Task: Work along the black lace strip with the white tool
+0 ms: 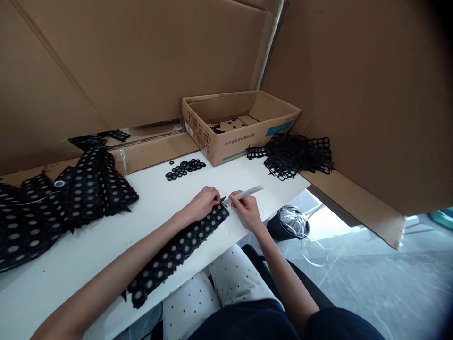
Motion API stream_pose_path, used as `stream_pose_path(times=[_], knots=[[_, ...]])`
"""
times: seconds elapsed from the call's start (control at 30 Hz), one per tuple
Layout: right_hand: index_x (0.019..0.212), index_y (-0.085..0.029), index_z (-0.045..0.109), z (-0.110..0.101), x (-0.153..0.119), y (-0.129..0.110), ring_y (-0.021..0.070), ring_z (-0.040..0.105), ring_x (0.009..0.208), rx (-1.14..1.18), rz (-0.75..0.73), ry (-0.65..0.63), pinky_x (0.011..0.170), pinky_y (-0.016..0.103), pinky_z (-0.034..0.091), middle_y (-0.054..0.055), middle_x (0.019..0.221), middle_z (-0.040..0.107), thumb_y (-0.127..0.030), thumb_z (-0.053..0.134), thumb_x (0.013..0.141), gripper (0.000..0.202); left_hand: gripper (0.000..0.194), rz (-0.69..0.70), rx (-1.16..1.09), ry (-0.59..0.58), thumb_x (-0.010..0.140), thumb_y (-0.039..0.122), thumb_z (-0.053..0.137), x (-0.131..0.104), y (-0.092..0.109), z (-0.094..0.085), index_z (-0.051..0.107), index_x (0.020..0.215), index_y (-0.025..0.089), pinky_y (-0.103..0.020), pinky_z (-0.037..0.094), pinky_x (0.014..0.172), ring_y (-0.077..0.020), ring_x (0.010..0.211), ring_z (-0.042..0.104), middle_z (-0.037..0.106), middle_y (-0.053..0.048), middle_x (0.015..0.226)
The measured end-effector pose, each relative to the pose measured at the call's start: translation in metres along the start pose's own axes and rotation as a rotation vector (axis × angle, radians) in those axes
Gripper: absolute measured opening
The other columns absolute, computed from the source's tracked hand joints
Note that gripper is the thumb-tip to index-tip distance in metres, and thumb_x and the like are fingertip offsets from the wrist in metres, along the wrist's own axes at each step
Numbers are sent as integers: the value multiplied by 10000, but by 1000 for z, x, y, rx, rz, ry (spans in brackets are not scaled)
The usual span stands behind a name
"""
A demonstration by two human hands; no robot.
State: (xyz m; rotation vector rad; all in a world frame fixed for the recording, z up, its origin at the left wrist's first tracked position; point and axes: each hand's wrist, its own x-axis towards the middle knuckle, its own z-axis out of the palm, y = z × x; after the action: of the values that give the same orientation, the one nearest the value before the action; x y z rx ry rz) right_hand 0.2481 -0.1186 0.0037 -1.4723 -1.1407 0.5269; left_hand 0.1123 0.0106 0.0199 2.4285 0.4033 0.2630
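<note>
Perforated black strip (177,250), one length of flat rubbery sheet punched with rows of round rings, lies diagonally across the white table (88,245) in front of you, its far end under your hands and its near end hanging at the table's front edge. Your left hand (203,203) lies on that far end, fingers curled down and pressing the sheet flat. Your right hand (247,210) is clenched around one slim white tool (246,192), pen-shaped, its tip at the strip's end right beside your left fingers.

One big heap of the same ringed sheets (53,203) spreads over the table's left side, too tangled to count. One small cluster of loose black rings (184,168) sits on the bare table behind your hands; you cannot count them exactly. One open cardboard box (240,123), rectangular with a blue stripe, stands at the back with a few rings inside. Just right of it lies one pile of emptied lattice scrap (297,156), thin and web-like. Plain brown cardboard walls (141,61) enclose the table on the back and right.
</note>
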Motion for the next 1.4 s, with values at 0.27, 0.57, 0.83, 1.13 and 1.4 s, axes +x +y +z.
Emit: stream_pose_path(times=[0.27, 0.57, 0.83, 1.13, 1.4], knots=[[802, -165, 620, -5, -10, -4, 126, 516, 572, -82, -27, -24, 539, 236, 383, 17, 669, 585, -339, 509, 866, 216, 77, 8, -94, 53, 770, 199, 562, -17, 7, 4, 560, 847, 192, -365, 453, 845, -204, 916, 529, 499, -55, 988], [817, -164, 623, -3, -12, -4, 129, 538, 573, -50, -32, 7, 553, 238, 413, 16, 649, 588, -355, 513, 864, 225, 151, -102, -98, 126, 788, 254, 580, -26, 13, 16, 546, 914, 179, -380, 449, 864, -215, 942, 525, 499, -62, 990], [822, -183, 632, -3, -18, -10, 165, 578, 689, -158, -119, -4, 662, 291, 457, 53, 776, 640, -351, 480, 882, 235, 76, -165, -219, 217, 783, 240, 580, -23, 15, 14, 614, 768, 174, -283, 453, 688, -157, 704, 565, 622, -17, 753], [868, -189, 596, 0, -21, -11, 183, 580, 781, -311, -196, -26, 718, 314, 446, 64, 825, 630, -300, 426, 910, 207, 68, -243, -234, 275, 754, 198, 586, -22, 19, 21, 644, 735, 168, -266, 446, 640, -146, 639, 572, 647, -10, 693], [809, -189, 583, 7, -18, -11, 179, 578, 749, -340, -183, -38, 704, 298, 433, 68, 820, 629, -318, 378, 925, 269, 71, -218, -198, 332, 747, 156, 561, -23, 20, 28, 631, 731, 162, -270, 452, 652, -145, 653, 570, 637, -15, 703]])
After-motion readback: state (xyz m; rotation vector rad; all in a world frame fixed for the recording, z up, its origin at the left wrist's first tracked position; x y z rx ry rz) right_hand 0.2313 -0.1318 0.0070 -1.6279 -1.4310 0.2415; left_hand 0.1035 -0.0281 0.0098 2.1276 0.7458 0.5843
